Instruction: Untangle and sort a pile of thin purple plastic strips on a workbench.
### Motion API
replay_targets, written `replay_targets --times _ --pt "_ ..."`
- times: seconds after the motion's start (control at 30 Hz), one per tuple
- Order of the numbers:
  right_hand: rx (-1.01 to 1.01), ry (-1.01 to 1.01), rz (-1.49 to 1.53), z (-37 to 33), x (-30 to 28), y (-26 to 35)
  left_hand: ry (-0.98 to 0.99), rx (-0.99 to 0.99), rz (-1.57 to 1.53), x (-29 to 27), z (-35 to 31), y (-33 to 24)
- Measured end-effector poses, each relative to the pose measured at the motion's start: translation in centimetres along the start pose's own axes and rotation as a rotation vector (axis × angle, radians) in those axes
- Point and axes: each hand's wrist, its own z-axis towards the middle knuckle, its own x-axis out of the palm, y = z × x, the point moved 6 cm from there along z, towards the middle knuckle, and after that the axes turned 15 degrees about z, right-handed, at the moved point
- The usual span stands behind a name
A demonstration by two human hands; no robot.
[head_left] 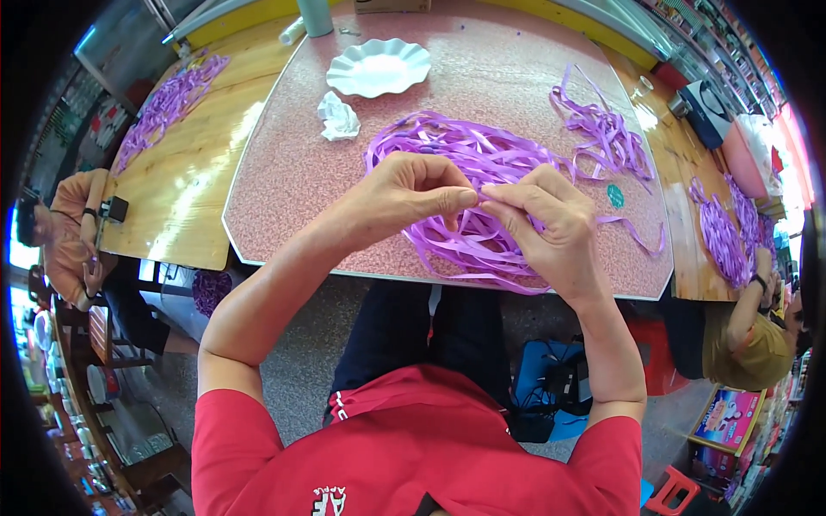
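Above a big heap of purple ribbons (pixel 482 150), my two hands meet with their fingertips nearly touching. My left hand (pixel 417 185) is closed in a pinch of thumb and forefinger. Facing it, my right hand (pixel 551 224) pinches too, its other fingers curled. A small bit of purple ribbon shows at the fingertips; its ends are hidden by the fingers and lost against the heap. The ribbons lie loosely looped on the pink speckled tabletop (pixel 292 189), some reaching its near edge.
Behind the heap are a white wavy-rimmed plate (pixel 379 67) and crumpled white tissue (pixel 338 118). A smaller ribbon pile (pixel 607 142) and a green round piece (pixel 615 196) lie at right. More ribbons (pixel 172 103) lie on the left wooden table. One person (pixel 73 224) sits left, another (pixel 748 335) right.
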Motion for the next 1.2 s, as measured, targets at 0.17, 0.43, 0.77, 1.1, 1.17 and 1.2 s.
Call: replay_targets --times 0.17,0.43,0.77,1.1,1.17,1.2 --pt "0.129 -0.178 -0.032 -0.2 -2.5 -1.9 -0.234 -0.091 0.490 -6.5 3.2 1.8" --pt "0.229 -0.224 0.020 -1.7 -3.2 -2.2 -0.435 -0.234 1.609 -19.1 8.7 9.4" --pt "0.162 -0.203 -0.006 -2.0 -3.9 -2.8 -0.240 0.217 0.747 -6.1 4.3 0.9" --pt "0.038 -0.143 -0.050 -2.2 -2.3 -0.4 -0.030 0.019 0.248 4.1 2.5 -1.1" --pt "0.014 -0.146 -0.072 -2.3 -2.2 -0.3 -0.073 0.064 0.211 4.7 2.6 -0.7" --pt "0.007 -0.152 -0.064 -2.4 -2.1 -0.4 -0.147 0.125 0.203 4.6 2.5 -0.7"
